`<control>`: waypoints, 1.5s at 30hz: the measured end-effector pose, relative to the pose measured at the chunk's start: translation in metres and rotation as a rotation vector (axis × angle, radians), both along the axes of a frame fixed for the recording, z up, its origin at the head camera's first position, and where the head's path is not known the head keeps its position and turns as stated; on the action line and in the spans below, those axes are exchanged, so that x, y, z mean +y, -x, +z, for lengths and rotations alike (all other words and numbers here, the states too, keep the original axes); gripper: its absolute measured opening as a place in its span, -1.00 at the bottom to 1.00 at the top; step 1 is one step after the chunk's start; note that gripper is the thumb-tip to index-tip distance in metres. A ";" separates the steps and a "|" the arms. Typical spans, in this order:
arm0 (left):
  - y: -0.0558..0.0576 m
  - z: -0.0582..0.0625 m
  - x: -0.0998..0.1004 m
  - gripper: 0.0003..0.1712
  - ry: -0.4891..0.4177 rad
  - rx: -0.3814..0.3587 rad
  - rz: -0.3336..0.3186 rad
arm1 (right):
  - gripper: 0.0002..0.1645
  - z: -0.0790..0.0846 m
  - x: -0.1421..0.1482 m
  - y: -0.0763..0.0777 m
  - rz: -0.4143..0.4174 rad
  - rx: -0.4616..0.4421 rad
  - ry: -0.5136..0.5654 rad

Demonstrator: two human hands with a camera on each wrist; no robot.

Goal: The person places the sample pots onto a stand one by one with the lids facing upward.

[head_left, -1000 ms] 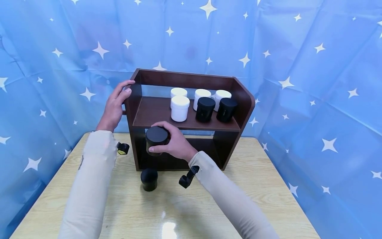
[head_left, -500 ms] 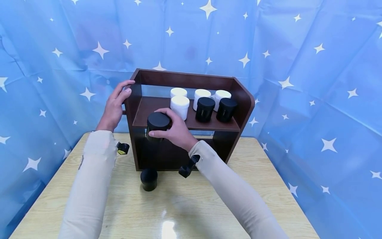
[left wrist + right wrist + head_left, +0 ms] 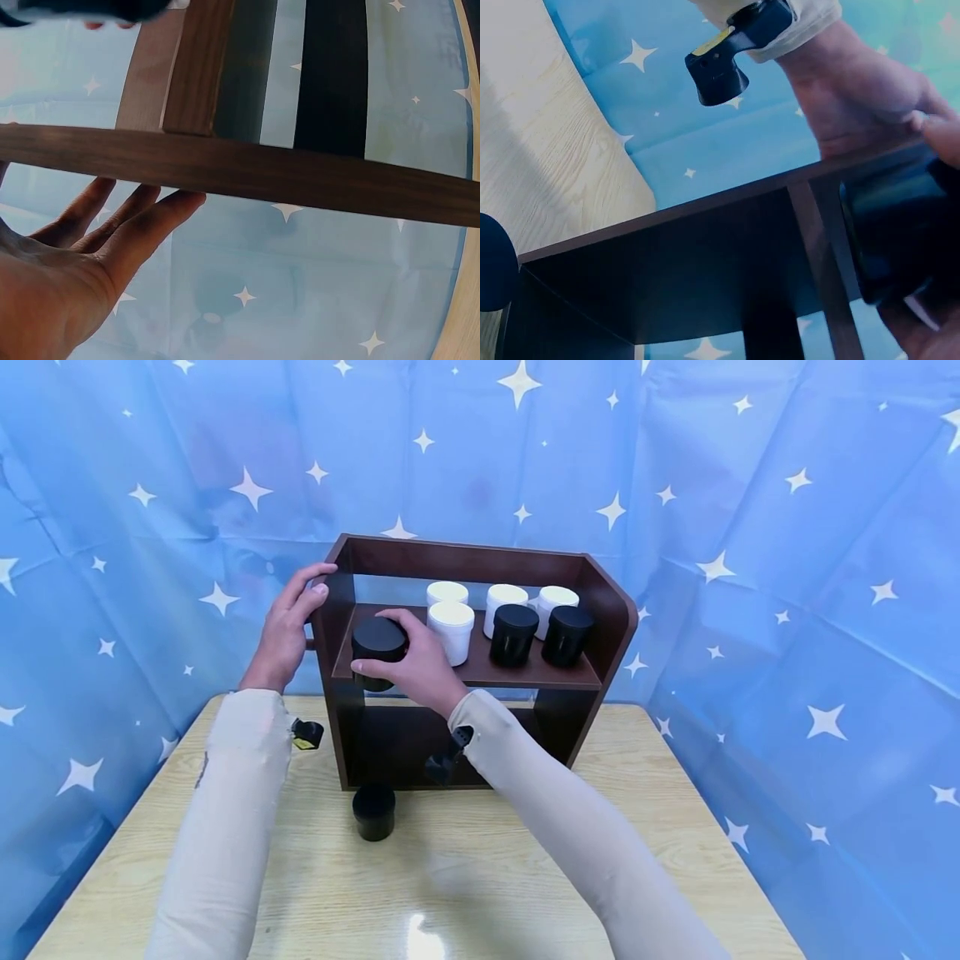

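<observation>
In the head view, my right hand [image 3: 423,670] grips a black lidded jar [image 3: 377,640] between thumb and fingers. The jar is upright at the front left of the upper board of a dark brown two-tier shelf [image 3: 468,557], overlapping its front edge. In the right wrist view this black jar [image 3: 896,229] shows beside the shelf's side panel. My left hand [image 3: 285,622] rests against the shelf's left side panel. Its fingers [image 3: 154,225] are fairly straight, with the tips on the panel's outer face in the left wrist view.
Several white jars [image 3: 452,635] and two black jars [image 3: 513,635] stand on the upper board, to the right of the held one. Another black jar [image 3: 373,812] stands on the wooden table [image 3: 637,827] in front of the shelf. A blue starry curtain [image 3: 480,452] hangs behind.
My right hand has raised the black jar from in front of the lower compartment to the upper board's level, then moved it slightly left. My left hand has stayed on the side panel.
</observation>
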State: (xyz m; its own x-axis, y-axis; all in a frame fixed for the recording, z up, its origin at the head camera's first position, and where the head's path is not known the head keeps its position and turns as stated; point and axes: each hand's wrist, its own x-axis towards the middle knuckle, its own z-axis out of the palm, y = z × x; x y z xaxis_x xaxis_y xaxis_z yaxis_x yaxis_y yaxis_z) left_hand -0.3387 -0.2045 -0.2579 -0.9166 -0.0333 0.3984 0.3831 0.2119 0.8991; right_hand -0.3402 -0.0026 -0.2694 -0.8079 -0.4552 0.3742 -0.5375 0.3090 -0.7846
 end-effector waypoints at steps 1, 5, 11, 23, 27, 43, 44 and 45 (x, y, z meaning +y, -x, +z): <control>-0.001 0.001 0.001 -0.44 0.003 -0.001 0.000 | -0.19 0.000 -0.002 0.001 -0.019 -0.004 -0.001; 0.002 -0.003 -0.002 -0.45 0.007 0.003 0.002 | -0.14 -0.003 -0.010 0.003 -0.082 -0.010 -0.002; 0.009 -0.010 -0.007 -0.47 -0.001 0.012 0.002 | -0.10 -0.004 -0.016 0.004 -0.136 0.003 -0.018; 0.007 -0.010 -0.005 -0.46 0.016 0.008 0.003 | -0.09 -0.001 -0.021 0.012 -0.271 0.032 -0.076; 0.001 -0.008 -0.005 -0.47 0.021 0.002 0.013 | -0.09 -0.002 -0.027 0.011 -0.297 0.042 -0.092; 0.009 -0.008 -0.004 -0.45 0.002 0.025 -0.019 | -0.09 0.002 -0.033 0.023 -0.400 0.081 -0.117; 0.009 -0.009 -0.005 -0.45 0.001 0.023 -0.019 | -0.09 0.001 -0.034 0.023 -0.407 0.080 -0.119; 0.008 -0.010 -0.005 -0.44 0.002 0.019 -0.019 | -0.08 0.000 -0.035 0.024 -0.415 0.077 -0.123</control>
State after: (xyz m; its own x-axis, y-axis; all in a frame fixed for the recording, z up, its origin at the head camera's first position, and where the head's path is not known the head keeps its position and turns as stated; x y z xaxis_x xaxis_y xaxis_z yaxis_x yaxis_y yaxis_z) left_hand -0.3472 -0.2099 -0.2682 -0.9094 -0.0154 0.4156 0.4039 0.2061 0.8913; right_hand -0.3642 -0.0371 -0.2693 -0.9037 -0.1426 0.4038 -0.4035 0.5994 -0.6913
